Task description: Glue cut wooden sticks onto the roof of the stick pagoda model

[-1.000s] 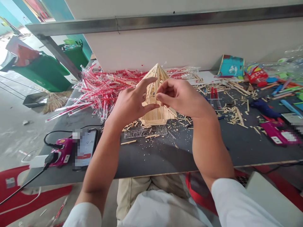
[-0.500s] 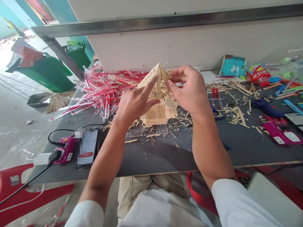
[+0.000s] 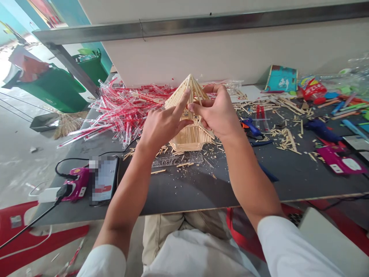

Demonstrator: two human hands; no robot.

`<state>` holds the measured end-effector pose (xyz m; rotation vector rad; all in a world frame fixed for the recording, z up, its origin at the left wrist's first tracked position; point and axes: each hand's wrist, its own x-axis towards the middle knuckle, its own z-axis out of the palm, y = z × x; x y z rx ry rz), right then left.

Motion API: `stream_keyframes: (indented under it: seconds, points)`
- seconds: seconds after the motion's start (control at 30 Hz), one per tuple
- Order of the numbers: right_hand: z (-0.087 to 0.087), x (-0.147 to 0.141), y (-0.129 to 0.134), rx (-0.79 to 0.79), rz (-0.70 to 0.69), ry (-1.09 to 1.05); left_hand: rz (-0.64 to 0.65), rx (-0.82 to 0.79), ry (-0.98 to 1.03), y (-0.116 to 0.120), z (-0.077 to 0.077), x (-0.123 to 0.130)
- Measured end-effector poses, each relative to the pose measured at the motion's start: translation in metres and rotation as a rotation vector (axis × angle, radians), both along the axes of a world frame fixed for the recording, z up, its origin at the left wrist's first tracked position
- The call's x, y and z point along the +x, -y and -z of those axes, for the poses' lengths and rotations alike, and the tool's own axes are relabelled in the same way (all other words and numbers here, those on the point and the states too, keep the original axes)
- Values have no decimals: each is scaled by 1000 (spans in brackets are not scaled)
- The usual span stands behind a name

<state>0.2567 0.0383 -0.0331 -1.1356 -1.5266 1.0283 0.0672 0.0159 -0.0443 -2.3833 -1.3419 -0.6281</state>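
A small house-like model of thin wooden sticks (image 3: 188, 139) stands on the dark table, its pointed stick roof (image 3: 180, 93) rising at the top. My left hand (image 3: 163, 122) is at the roof's left front, index finger stretched up along the sticks and thumb below, gripping its edge. On the right side, my right hand (image 3: 219, 111) has thumb and fingers pinched together at the roof sticks. Its fingers partly hide that side. A clear ruler (image 3: 161, 161) lies just in front of the model.
Red-and-clear plastic wrappers (image 3: 123, 111) are heaped at the left. A phone (image 3: 106, 181) and a magenta power strip (image 3: 77, 184) lie front left. Loose sticks (image 3: 288, 142), a blue glue gun (image 3: 252, 129) and another magenta strip (image 3: 340, 159) are at the right.
My right hand has moved left and slightly down, closer in on the roof's right side, uncovering the blue glue gun. My left hand keeps its place on the roof. The view has shifted slightly.
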Motion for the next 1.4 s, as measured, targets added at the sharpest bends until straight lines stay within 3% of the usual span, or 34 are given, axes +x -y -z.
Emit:
stream_keyframes:
  seconds: [0.3, 0.73, 1.03, 1.4]
  points:
    - [9, 4, -10, -7, 3, -50, -14, -32, 33, 1, -1, 0]
    - [4, 1, -4, -46, -17, -62, 34, -167, 209, 1, -9, -5]
    - [5, 2, -5, -24, -22, -46, 22, -154, 216, 0, -4, -3]
    - [1, 0, -1, -58, 16, -69, 74, -196, 180, 5, -14, -11]
